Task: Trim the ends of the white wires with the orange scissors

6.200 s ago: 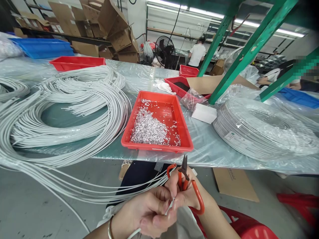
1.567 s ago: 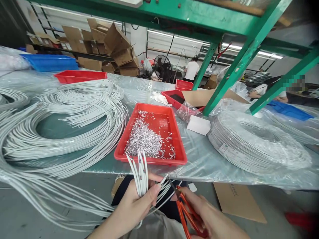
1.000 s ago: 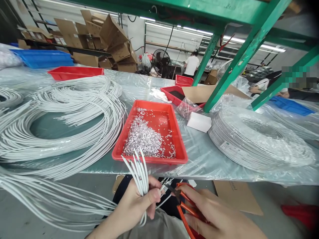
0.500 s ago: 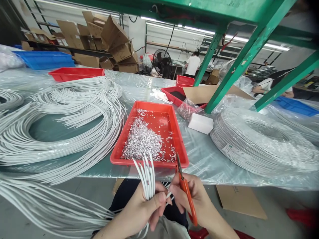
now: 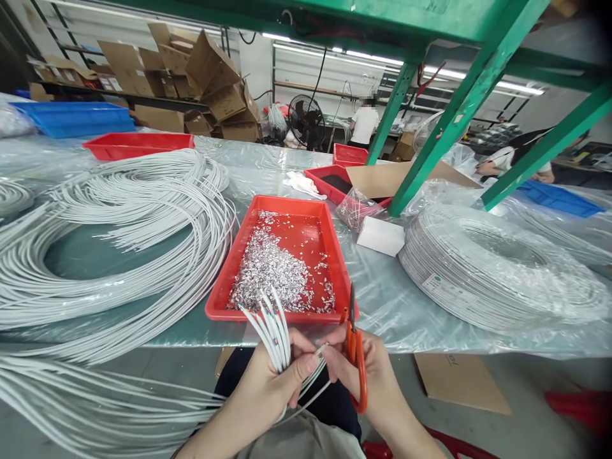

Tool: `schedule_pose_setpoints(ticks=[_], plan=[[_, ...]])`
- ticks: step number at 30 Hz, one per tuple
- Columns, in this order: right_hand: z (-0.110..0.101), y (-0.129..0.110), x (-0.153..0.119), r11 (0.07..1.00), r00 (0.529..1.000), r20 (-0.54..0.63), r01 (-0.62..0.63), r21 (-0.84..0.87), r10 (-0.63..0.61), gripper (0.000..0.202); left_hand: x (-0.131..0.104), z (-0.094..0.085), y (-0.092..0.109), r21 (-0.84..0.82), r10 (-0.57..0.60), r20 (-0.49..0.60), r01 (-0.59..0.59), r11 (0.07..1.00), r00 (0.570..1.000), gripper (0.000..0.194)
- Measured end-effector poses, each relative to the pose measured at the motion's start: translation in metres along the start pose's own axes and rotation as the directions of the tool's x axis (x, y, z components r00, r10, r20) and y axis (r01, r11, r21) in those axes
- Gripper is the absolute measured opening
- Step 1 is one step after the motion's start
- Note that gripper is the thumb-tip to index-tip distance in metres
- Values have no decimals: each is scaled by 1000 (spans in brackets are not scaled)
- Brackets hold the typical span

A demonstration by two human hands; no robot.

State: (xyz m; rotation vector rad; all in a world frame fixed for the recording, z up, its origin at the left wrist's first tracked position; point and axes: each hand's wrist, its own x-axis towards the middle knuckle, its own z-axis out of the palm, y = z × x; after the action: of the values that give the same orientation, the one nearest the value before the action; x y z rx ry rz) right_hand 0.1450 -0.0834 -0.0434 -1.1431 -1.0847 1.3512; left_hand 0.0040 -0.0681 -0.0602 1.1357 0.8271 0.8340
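Note:
My left hand (image 5: pixel 282 376) is closed round a bundle of white cables (image 5: pixel 271 331), whose ends point up in front of the red tray (image 5: pixel 213 311). Thumb and finger of that hand also pinch one cable end. Against this end rest the fingertips of my right hand (image 5: pixel 363 366), which holds orange-handled scissors (image 5: pixel 356 357) with the blades upward. Small silvery pieces (image 5: pixel 275 271) are heaped in the left part of the tray. More white cable runs from the bundle down to the lower left.
Coiled white cables (image 5: pixel 143 280) cover the table's left side. A wrapped cable coil (image 5: pixel 459 274) lies at right, beside a white box (image 5: pixel 381 236). Green posts (image 5: pixel 449 131) rise behind. Blue and red bins stand farther back. A person (image 5: pixel 364 124) is in the background.
The view has shifted slightly. My hands have come together at the cable end, and the scissors stand more upright in my right hand.

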Motion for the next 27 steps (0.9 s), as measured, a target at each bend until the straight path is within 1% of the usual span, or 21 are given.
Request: schedule_pose_setpoints(ticks=[2,4,6,8,9,11,12,13,14,16,17,18,19,21,23,25,27], plan=[[0,-1,0,998,999,-13,28,-55,-29,25,-1,1,1,-11,-10,1,10,1000,1000,36],[-2,-1,0,995,999,15,40,-87,-39,23,-2,-1,0,-25,-19,5,19,1000,1000,36],[-4,-1,-2,992,998,52,51,-119,-45,20,-4,-3,-2,-31,-33,35,34,999,999,35],[-7,-1,-3,986,993,107,64,-151,-48,16,-5,-7,-3,-43,-66,105,71,997,992,35],[-8,-1,-3,983,990,129,80,-168,-58,14,-6,-8,-4,-52,-94,159,104,993,983,35],[-10,-1,-1,970,984,149,130,-204,-100,11,-8,-8,-4,-68,-163,276,188,980,947,38],[-11,-2,1,961,980,156,156,-228,-122,11,-9,-7,-4,-70,-193,308,224,972,932,38],[-12,-4,5,948,977,160,181,-262,-142,11,-9,-6,-4,-59,-208,306,237,970,929,37],[-14,-6,9,925,974,151,209,-318,-168,13,-9,-4,-4,-35,-196,267,213,977,944,34],[-17,-12,22,846,966,102,257,-466,-237,17,-8,-1,-6,56,-82,121,76,996,989,27],[-20,-16,29,797,956,66,274,-538,-285,17,-6,0,-7,106,-13,50,8,994,999,25],[-22,-20,37,751,943,31,283,-596,-331,16,-5,0,-9,137,34,-3,-33,990,999,25],[-24,-23,44,719,929,8,291,-631,-369,13,-3,0,-11,134,52,-33,-47,990,998,26],[-27,-27,56,696,919,8,305,-650,-395,7,1,-3,-15,29,23,-33,-22,999,999,33],[-28,-28,59,704,920,32,322,-633,-391,13,5,-5,-18,-127,-2,1,2,992,1000,38],[-27,-26,55,777,934,64,330,-537,-352,22,6,-7,-19,-243,-8,10,10,970,1000,37],[-26,-24,43,867,954,114,300,-397,-278,28,6,-7,-18,-292,-27,-9,23,956,1000,34]])
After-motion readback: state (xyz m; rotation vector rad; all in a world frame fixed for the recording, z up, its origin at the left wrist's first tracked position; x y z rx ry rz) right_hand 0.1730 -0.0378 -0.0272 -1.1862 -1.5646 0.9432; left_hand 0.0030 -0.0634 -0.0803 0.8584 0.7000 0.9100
